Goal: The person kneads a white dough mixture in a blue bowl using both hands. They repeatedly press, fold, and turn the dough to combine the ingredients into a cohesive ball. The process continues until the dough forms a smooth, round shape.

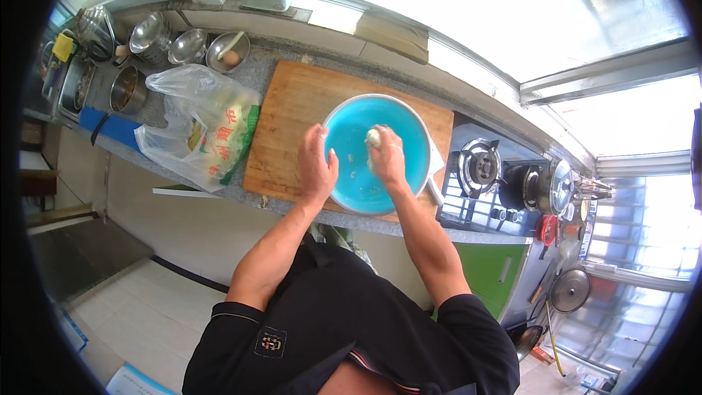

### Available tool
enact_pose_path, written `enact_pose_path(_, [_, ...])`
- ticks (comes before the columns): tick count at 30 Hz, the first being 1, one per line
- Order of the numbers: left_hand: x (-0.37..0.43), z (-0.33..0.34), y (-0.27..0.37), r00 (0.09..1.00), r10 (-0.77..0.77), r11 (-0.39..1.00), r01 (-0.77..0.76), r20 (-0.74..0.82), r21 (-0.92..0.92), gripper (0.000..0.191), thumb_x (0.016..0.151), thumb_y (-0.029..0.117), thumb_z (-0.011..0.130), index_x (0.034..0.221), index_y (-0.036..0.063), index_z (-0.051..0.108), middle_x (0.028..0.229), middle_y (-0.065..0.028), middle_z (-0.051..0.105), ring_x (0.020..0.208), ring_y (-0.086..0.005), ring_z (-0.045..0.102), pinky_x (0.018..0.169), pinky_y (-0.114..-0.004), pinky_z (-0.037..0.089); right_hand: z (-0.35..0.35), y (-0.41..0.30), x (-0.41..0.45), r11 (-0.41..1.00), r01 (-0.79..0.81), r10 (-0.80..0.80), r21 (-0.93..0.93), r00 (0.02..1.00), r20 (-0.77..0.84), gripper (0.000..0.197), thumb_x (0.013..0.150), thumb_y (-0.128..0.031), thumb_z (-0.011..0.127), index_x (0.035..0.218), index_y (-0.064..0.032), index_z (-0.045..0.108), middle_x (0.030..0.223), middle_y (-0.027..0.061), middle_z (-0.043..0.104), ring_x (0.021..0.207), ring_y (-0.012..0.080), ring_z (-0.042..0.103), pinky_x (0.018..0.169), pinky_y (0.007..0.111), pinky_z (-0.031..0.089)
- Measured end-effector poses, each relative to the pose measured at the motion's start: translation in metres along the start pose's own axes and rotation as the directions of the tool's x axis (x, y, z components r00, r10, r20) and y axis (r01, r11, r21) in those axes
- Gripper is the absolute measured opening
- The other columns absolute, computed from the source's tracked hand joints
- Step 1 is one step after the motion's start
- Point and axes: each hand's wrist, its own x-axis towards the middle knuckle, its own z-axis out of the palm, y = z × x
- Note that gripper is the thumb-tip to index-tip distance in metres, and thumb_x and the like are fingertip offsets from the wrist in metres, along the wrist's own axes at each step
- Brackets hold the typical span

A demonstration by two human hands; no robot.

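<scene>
A round blue basin [351, 175] with a pale rim rests on a wooden cutting board [279, 137]. Inside it, my right hand [387, 158] is closed around a lump of whitish dough [373, 138], with flour or dough stuck to the fingers. My left hand [319, 164] is at the basin's left rim, thumb over the inner side and fingers outside, steadying or gripping the edge. Small dough scraps lie on the basin's floor. Something white with a handle [436, 192] shows from behind the basin's right side.
Left of the board lies a plastic bag [219, 137] with food inside. Behind it stand metal bowls [188, 46], one holding an egg [231, 58], and a steel pot [128, 90]. A gas stove [480, 167] and a lidded pot [559, 186] are on the right.
</scene>
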Motion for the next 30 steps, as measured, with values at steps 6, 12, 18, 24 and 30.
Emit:
enact_pose_path(6, [0.005,0.012,-0.015,0.919,-0.361,0.932,0.358,0.158,0.046,0.047,0.090,-0.001,0.056,0.137,-0.0012,0.053,0.121,-0.0229,0.055,0.113,-0.0422,0.057,0.097,-0.047,0.048,0.034,0.012,0.007,0.968,-0.135,0.132,-0.210,0.991,-0.027,0.056,0.088,-0.018,0.074,0.140,-0.0063,0.056,0.149,0.0181,0.052,0.136,0.0404,0.049,0.110,0.049,0.046])
enact_pose_path(12, [0.008,0.011,-0.011,0.914,-0.387,0.922,0.384,0.122,0.045,0.044,0.091,-0.004,0.053,0.134,-0.0023,0.055,0.119,-0.0229,0.055,0.110,-0.0417,0.057,0.096,-0.047,0.048,0.035,-0.037,-0.019,0.893,0.425,-0.304,-0.147,0.810,0.501,0.064,0.085,-0.024,0.076,0.144,-0.0154,0.054,0.153,0.0119,0.050,0.143,0.0361,0.044,0.112,0.052,0.044])
enact_pose_path(18, [0.005,0.009,-0.011,0.921,-0.373,0.928,0.367,0.113,0.070,0.045,0.092,-0.004,0.053,0.137,-0.0025,0.054,0.120,-0.0215,0.056,0.111,-0.0400,0.058,0.094,-0.046,0.050,-0.012,-0.007,-0.030,0.731,0.588,-0.270,-0.346,0.715,0.645,0.069,0.089,-0.029,0.070,0.154,-0.0193,0.046,0.164,0.0074,0.038,0.152,0.0401,0.032,0.118,0.066,0.032])
enact_pose_path(24, [0.006,0.010,-0.012,0.936,-0.331,0.940,0.316,0.119,0.126,0.046,0.094,0.003,0.057,0.140,-0.0027,0.052,0.122,-0.0197,0.057,0.110,-0.0387,0.059,0.095,-0.046,0.050,-0.002,-0.022,-0.029,0.868,0.373,-0.097,-0.328,0.775,0.625,0.080,0.090,-0.046,0.070,0.159,-0.0221,0.039,0.170,0.0110,0.024,0.155,0.0467,0.018,0.121,0.067,0.023])
enact_pose_path(30, [0.011,-0.001,-0.003,0.978,-0.210,0.976,0.210,-0.011,0.049,0.031,0.099,0.016,0.061,0.126,0.0021,0.066,0.127,-0.0160,0.059,0.107,-0.0337,0.060,0.093,-0.046,0.049,0.006,-0.001,-0.018,0.956,0.244,-0.100,-0.161,0.789,0.606,0.070,0.093,-0.044,0.069,0.155,-0.0196,0.045,0.164,0.0149,0.034,0.153,0.0460,0.022,0.120,0.065,0.024])
